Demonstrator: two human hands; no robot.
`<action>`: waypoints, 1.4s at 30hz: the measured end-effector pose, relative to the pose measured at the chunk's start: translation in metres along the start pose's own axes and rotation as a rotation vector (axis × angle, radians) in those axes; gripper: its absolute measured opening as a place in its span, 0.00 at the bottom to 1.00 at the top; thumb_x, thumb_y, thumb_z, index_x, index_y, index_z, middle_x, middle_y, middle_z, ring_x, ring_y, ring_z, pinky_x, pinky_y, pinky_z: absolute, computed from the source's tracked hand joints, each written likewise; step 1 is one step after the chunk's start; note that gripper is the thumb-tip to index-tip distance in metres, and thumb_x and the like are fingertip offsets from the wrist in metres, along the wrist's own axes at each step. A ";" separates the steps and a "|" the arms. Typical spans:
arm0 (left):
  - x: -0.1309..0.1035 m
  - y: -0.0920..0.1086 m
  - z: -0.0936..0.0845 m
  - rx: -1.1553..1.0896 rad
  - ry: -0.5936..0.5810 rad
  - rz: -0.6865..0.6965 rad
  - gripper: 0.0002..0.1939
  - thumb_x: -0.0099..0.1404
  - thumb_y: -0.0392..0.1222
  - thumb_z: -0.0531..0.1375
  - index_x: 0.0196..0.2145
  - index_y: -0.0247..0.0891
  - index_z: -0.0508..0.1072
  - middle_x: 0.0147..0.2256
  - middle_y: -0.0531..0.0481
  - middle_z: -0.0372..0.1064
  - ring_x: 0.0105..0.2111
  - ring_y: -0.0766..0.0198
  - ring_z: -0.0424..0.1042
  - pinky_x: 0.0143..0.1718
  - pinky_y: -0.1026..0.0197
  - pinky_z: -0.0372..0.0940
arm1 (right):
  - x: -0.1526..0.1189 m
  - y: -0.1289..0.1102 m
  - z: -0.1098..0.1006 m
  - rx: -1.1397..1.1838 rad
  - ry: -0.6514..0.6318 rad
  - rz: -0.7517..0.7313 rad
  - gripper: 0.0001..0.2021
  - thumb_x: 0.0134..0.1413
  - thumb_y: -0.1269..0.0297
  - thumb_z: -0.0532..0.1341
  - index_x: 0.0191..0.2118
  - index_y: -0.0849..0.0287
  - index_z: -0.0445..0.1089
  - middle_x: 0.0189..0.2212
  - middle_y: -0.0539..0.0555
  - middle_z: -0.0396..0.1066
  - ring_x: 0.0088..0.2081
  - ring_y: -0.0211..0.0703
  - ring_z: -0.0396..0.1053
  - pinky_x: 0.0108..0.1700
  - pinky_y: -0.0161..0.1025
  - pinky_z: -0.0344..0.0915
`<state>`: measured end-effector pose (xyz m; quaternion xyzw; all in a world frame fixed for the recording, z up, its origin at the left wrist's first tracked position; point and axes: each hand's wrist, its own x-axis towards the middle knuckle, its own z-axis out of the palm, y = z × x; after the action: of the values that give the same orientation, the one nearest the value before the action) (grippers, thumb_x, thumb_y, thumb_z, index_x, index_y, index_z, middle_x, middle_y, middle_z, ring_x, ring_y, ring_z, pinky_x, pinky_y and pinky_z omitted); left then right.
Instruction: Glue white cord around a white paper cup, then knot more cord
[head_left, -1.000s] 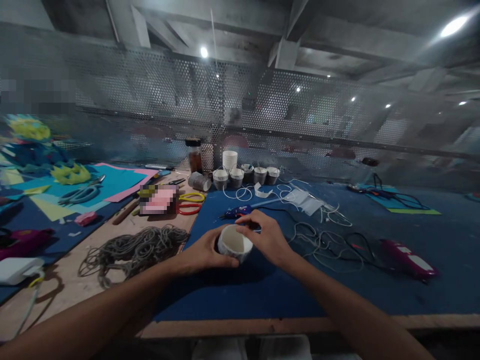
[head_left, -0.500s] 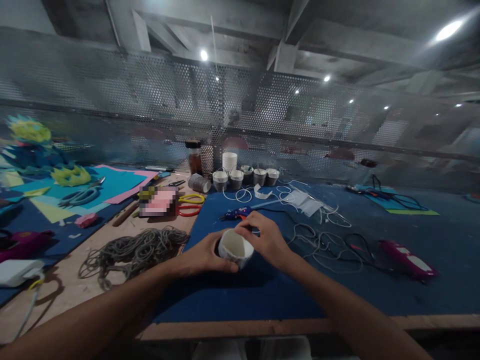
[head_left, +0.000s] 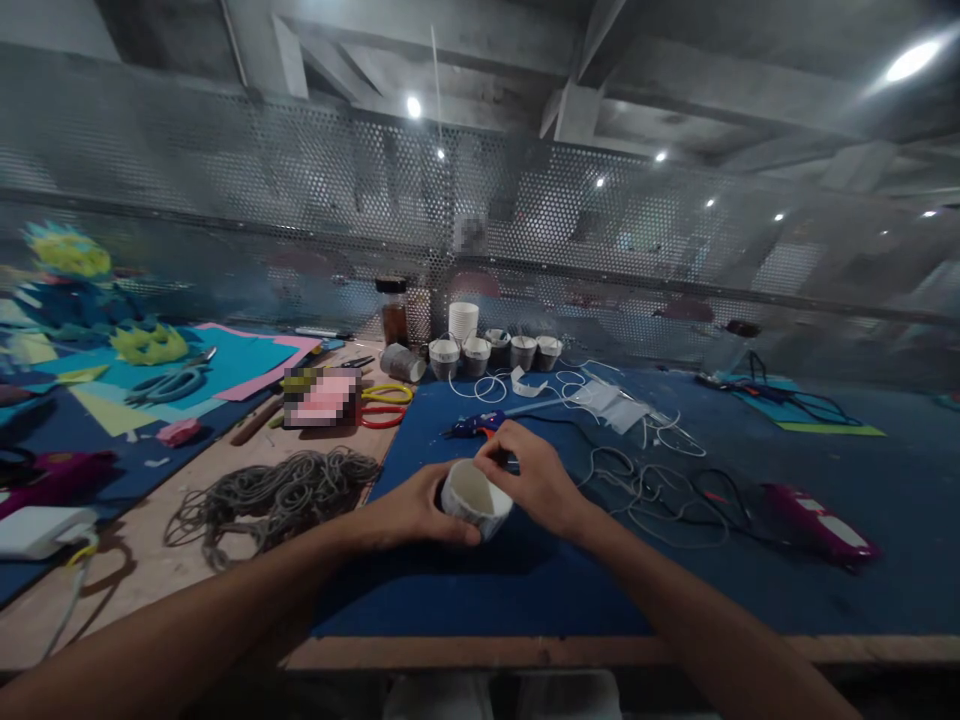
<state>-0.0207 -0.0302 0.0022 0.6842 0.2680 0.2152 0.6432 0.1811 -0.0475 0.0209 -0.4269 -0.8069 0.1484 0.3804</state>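
Observation:
A small paper cup (head_left: 480, 505), white inside with a greyish wrapped outside, is tilted with its mouth toward me above the blue mat. My left hand (head_left: 424, 508) wraps round its left side, thumb along the lower front. At the far right rim is my right hand (head_left: 529, 475), fingers pinched against the cup's edge; whether a thin cord is also between them is hidden. Just behind the hands lies a blue glue gun (head_left: 476, 425), its orange part partly covered by the right fingers.
Several grey-wrapped cups (head_left: 475, 355) stand at the back beside a stack of white cups (head_left: 463, 320) and a brown jar (head_left: 393, 315). Grey cord (head_left: 292, 495) lies coiled on the left. Scissors (head_left: 176, 380) rest on coloured paper. A magenta device (head_left: 821, 525) sits at right.
The view has shifted slightly, so the scene sits a little further right. Both hands keep their hold on the cup, with hardly any change of pose.

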 end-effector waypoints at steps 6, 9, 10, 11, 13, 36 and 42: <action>0.001 0.003 -0.002 0.032 0.009 0.013 0.27 0.48 0.43 0.73 0.44 0.34 0.71 0.35 0.53 0.70 0.33 0.64 0.65 0.36 0.65 0.61 | -0.001 0.004 0.001 0.000 0.052 -0.034 0.06 0.62 0.63 0.60 0.36 0.56 0.74 0.34 0.51 0.71 0.38 0.41 0.68 0.42 0.38 0.62; 0.000 0.004 -0.003 0.045 0.011 0.014 0.27 0.48 0.43 0.73 0.44 0.34 0.71 0.35 0.52 0.70 0.34 0.64 0.66 0.37 0.64 0.61 | -0.001 0.004 0.002 0.029 0.064 -0.040 0.06 0.62 0.63 0.61 0.41 0.53 0.75 0.35 0.51 0.72 0.40 0.41 0.69 0.43 0.38 0.63; 0.000 0.004 -0.003 0.047 0.013 0.016 0.27 0.47 0.43 0.73 0.44 0.34 0.71 0.35 0.52 0.70 0.34 0.63 0.66 0.37 0.64 0.61 | -0.001 0.004 0.002 0.037 0.056 -0.044 0.06 0.61 0.62 0.62 0.42 0.52 0.76 0.35 0.51 0.72 0.40 0.41 0.69 0.44 0.38 0.63; 0.000 0.003 -0.003 0.045 0.016 0.019 0.27 0.47 0.43 0.73 0.44 0.34 0.71 0.35 0.52 0.70 0.34 0.63 0.66 0.37 0.64 0.61 | -0.001 0.004 0.002 0.045 0.046 -0.051 0.06 0.61 0.62 0.62 0.42 0.52 0.76 0.35 0.50 0.72 0.40 0.41 0.69 0.44 0.38 0.63; 0.000 0.001 -0.002 0.034 0.017 0.022 0.28 0.46 0.43 0.73 0.44 0.34 0.72 0.36 0.51 0.71 0.34 0.63 0.67 0.37 0.63 0.62 | -0.001 0.005 0.003 0.045 0.029 -0.064 0.05 0.61 0.63 0.62 0.40 0.52 0.76 0.35 0.50 0.72 0.40 0.41 0.69 0.44 0.39 0.63; -0.003 0.005 0.000 0.029 -0.037 0.019 0.28 0.46 0.43 0.73 0.44 0.34 0.71 0.35 0.52 0.70 0.34 0.63 0.66 0.36 0.64 0.62 | -0.003 0.008 0.007 -0.110 0.009 -0.155 0.08 0.63 0.62 0.59 0.39 0.55 0.76 0.34 0.52 0.73 0.39 0.42 0.69 0.44 0.40 0.61; -0.001 0.004 -0.003 -0.001 0.063 0.071 0.32 0.45 0.44 0.74 0.46 0.34 0.70 0.37 0.49 0.71 0.36 0.61 0.68 0.38 0.62 0.63 | 0.017 0.005 -0.009 0.031 -0.021 -0.072 0.17 0.70 0.59 0.49 0.48 0.55 0.73 0.36 0.52 0.75 0.40 0.40 0.71 0.44 0.37 0.64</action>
<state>-0.0236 -0.0288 0.0067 0.6857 0.2636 0.2594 0.6269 0.1848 -0.0319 0.0322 -0.3902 -0.8232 0.1514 0.3837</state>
